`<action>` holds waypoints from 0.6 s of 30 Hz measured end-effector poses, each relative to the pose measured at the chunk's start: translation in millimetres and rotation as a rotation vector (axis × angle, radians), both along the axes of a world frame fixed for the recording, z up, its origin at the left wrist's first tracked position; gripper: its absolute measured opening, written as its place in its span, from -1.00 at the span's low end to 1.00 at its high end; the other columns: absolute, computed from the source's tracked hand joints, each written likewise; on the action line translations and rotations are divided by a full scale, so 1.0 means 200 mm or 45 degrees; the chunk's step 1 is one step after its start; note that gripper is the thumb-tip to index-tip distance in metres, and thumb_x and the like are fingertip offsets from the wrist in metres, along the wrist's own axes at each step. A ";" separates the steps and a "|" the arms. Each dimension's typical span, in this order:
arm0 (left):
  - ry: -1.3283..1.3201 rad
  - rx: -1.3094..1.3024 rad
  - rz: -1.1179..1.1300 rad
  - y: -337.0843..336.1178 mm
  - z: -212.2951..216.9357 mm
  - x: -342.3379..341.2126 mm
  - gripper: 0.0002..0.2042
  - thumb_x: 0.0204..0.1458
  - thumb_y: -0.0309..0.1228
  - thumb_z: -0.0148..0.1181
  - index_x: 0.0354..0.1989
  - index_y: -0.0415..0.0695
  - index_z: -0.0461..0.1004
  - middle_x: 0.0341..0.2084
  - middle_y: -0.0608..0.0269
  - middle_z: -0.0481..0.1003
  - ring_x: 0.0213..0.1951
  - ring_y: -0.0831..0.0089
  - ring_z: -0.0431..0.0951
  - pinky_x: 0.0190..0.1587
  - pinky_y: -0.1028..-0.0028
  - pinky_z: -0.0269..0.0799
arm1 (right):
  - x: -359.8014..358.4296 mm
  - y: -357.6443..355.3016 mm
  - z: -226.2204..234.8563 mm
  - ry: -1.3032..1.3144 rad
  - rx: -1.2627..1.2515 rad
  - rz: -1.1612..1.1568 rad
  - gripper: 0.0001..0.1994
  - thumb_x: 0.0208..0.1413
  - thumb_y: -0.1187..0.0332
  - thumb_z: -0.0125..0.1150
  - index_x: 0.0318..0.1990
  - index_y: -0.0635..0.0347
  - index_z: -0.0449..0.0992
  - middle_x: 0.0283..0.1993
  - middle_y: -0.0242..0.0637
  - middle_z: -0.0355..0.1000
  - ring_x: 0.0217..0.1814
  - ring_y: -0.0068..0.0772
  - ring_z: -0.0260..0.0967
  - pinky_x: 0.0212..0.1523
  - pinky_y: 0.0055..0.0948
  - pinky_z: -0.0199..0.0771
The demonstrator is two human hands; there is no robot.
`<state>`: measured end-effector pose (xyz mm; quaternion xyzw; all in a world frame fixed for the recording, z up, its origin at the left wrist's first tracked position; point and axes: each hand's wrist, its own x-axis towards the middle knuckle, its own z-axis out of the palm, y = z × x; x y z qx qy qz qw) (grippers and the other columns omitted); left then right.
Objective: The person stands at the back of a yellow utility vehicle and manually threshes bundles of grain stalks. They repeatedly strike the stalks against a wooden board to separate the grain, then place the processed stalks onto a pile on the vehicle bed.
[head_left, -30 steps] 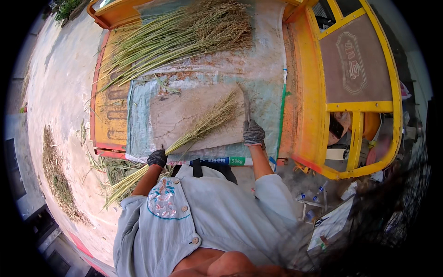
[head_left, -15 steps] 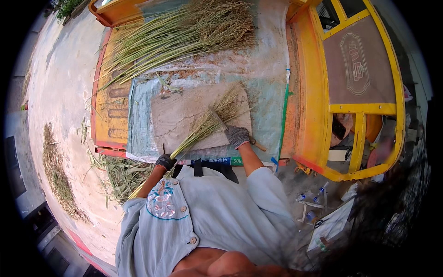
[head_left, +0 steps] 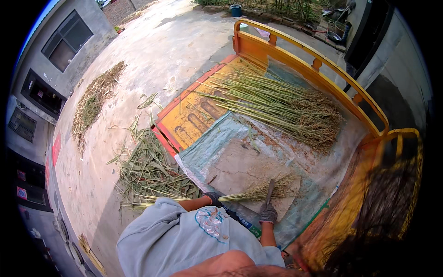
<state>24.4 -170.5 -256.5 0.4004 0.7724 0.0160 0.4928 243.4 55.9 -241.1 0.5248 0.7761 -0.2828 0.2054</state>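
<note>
My left hand (head_left: 213, 199), in a dark glove, is closed round the stalks of a small bundle of seed-headed stalks (head_left: 247, 195). The stalk ends stick out past my left forearm, and the bushy heads lie to the right over a worn grey-brown board (head_left: 235, 161). My right hand (head_left: 267, 213), in a grey knitted glove, is closed on a bladed hand tool. Its flat metal blade (head_left: 270, 190) lies across the bundle near the seed heads. The tool's handle is hidden by my hand now.
A larger pile of cut stalks (head_left: 281, 104) lies on the yellow cart bed beyond the board. Plastic sacking (head_left: 203, 143) covers part of the bed. The cart's yellow rail (head_left: 318, 62) bounds the far side. Leafy cuttings (head_left: 150, 166) heap on the ground at left.
My view has turned, so the cart appears slanted and more of the yard and buildings shows. Both hands keep their holds. The blade now lies nearly upright in the picture, across the bundle.
</note>
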 end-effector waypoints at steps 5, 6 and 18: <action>0.187 -0.070 -0.034 0.05 0.25 -0.02 -0.69 -0.17 -0.09 0.10 -0.27 0.09 0.54 -0.44 0.15 0.53 -0.33 0.17 0.53 -0.28 0.24 0.42 | 0.01 -0.04 -0.09 0.102 0.072 -0.035 -0.56 0.08 -0.01 -0.10 -0.08 0.12 0.42 -0.22 0.06 0.44 -0.15 0.11 0.40 -0.13 -0.02 0.37; 0.109 -0.081 -0.028 0.02 0.19 -0.02 -0.68 -0.15 -0.11 0.12 -0.23 0.04 0.51 -0.40 0.09 0.52 -0.30 0.14 0.53 -0.25 0.22 0.41 | 0.02 -0.05 -0.07 0.122 0.080 -0.039 -0.56 0.08 -0.01 -0.10 -0.08 0.13 0.42 -0.23 0.06 0.44 -0.16 0.11 0.40 -0.14 -0.02 0.37; -0.070 -0.025 0.167 -0.30 0.38 -0.16 -0.61 -0.10 -0.25 0.20 -0.07 -0.10 0.41 -0.26 0.01 0.50 -0.23 0.11 0.51 -0.16 0.27 0.39 | -0.02 -0.11 -0.11 0.219 0.028 0.715 -0.65 0.09 0.06 -0.13 -0.20 0.11 0.45 -0.32 -0.07 0.49 -0.28 0.00 0.46 -0.23 -0.04 0.40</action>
